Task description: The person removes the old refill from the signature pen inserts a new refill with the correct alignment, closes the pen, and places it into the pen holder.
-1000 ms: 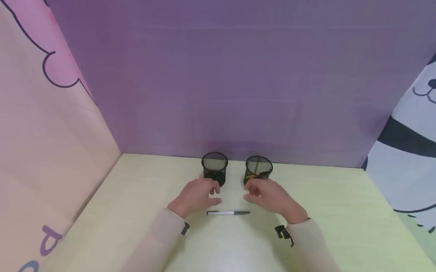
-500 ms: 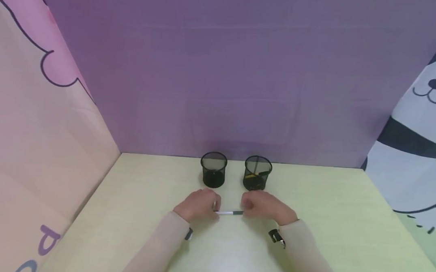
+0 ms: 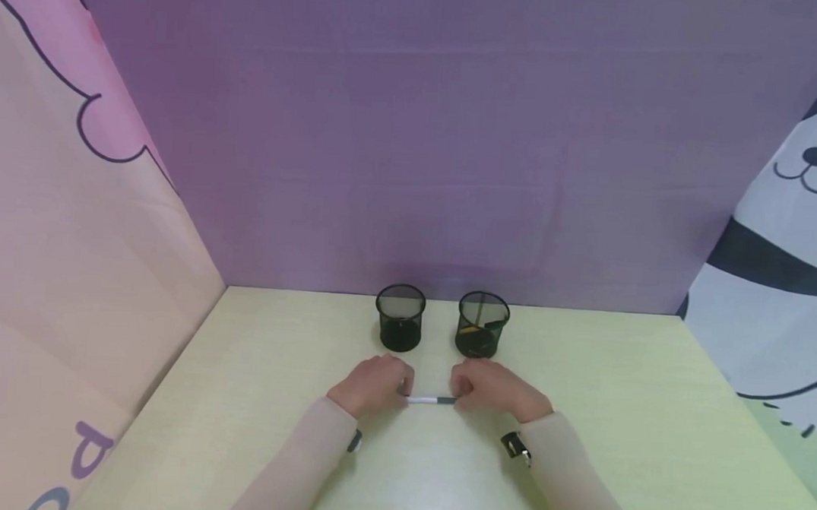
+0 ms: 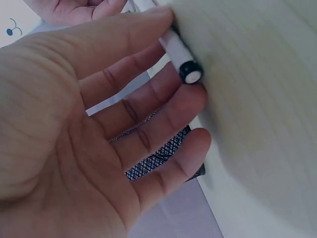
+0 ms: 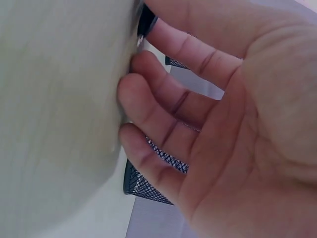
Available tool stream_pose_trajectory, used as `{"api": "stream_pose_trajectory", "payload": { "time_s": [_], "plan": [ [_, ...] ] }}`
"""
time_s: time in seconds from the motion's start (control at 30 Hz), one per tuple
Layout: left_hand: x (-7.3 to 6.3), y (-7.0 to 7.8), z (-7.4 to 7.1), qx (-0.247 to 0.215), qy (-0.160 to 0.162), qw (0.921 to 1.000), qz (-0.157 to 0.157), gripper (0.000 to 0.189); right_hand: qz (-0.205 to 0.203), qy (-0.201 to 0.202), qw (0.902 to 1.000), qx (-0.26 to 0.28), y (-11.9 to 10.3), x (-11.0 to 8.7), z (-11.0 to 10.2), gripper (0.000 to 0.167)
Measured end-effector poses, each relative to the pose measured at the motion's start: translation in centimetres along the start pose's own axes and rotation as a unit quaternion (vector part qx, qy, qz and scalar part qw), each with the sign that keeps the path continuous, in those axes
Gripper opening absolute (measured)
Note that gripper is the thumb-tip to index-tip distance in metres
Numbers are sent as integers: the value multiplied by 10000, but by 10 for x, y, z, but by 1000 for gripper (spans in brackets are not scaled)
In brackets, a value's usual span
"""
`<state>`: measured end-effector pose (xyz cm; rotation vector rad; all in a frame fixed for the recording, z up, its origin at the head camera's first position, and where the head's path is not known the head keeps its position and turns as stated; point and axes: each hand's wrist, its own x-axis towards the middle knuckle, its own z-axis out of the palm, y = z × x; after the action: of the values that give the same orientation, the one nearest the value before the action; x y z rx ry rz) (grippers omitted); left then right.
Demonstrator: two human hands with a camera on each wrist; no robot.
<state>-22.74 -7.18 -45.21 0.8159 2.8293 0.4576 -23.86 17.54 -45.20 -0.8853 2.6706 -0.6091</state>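
Note:
A pen (image 3: 423,399) with a white barrel and dark grey front part lies crosswise low at the table (image 3: 426,469) between both hands. My left hand (image 3: 374,385) pinches its left end between thumb and fingers; the left wrist view shows the white barrel (image 4: 177,52) ending in a black band. With thumb and index finger, my right hand (image 3: 501,388) pinches the dark end (image 5: 146,22), mostly hidden by the thumb in the right wrist view. The other fingers of each hand are loosely bent, their tips close to the tabletop.
Just beyond the hands stand two black mesh pen cups, the left cup (image 3: 400,332) and the right cup (image 3: 478,342). Inside the right one, yellow and dark slim items show. A purple backdrop (image 3: 454,150) rises behind the table, with printed panels at both sides.
Both hands have come down and toward the person from in front of the cups and taken hold of the pen's two ends. Over the last half second they barely move.

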Motion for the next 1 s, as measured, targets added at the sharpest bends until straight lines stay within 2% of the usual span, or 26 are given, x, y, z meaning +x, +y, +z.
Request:
{"api": "stream_pose_trajectory", "payload": {
  "time_s": [0.27,0.4,0.57,0.77,1.0],
  "plan": [
    [-1,-1,-5,174,180,9993,294,9,43,-59,10000,-5,5,-1,-4,7],
    [-3,0,-10,21,370,9991,217,6,69,123,9999,-51,6,-2,-10,7],
    [-4,1,-18,-264,951,9950,135,10,113,645,9973,343,2,-7,-25,8],
    [-5,3,-26,-638,1842,9802,337,14,-61,1310,9872,909,-3,-12,-36,20],
    [-6,8,-31,-807,2349,9674,502,15,-315,2067,9695,1278,-9,-13,-43,31]
  ]
}}
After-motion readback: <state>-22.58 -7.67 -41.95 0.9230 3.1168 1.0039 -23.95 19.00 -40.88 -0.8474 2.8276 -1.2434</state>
